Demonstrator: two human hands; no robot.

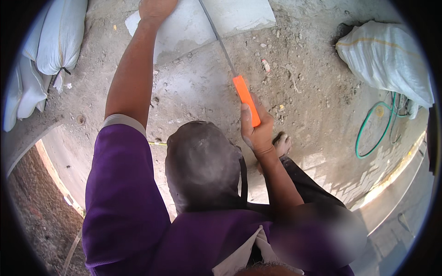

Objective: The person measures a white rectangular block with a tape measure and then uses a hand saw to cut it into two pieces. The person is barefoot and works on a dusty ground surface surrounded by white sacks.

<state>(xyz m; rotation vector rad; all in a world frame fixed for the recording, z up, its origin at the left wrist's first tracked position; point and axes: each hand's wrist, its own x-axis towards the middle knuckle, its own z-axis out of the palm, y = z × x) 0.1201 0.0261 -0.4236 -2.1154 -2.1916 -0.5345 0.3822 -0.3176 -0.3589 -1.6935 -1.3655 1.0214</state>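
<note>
My right hand (258, 131) grips the orange handle (247, 100) of a long thin metal blade (217, 37), which runs up and left across a flat grey stone slab (239, 16) lying on the dusty ground. Near the slab's left corner my left hand (154, 9) presses down flat on the slab, arm stretched straight out; its fingers are cut off by the top edge. I wear a purple short-sleeved shirt (124, 207). A dark grey cloth bundle (202, 165) sits in front of my chest. A bare foot (282, 145) shows just beside my right wrist.
White filled sacks lie at the left (50, 46) and at the upper right (386, 57). A green hose coil (375, 129) lies below the right sack. The concrete ground (304, 83) is strewn with dust and small rubble. A curved wall edge (41, 184) runs at lower left.
</note>
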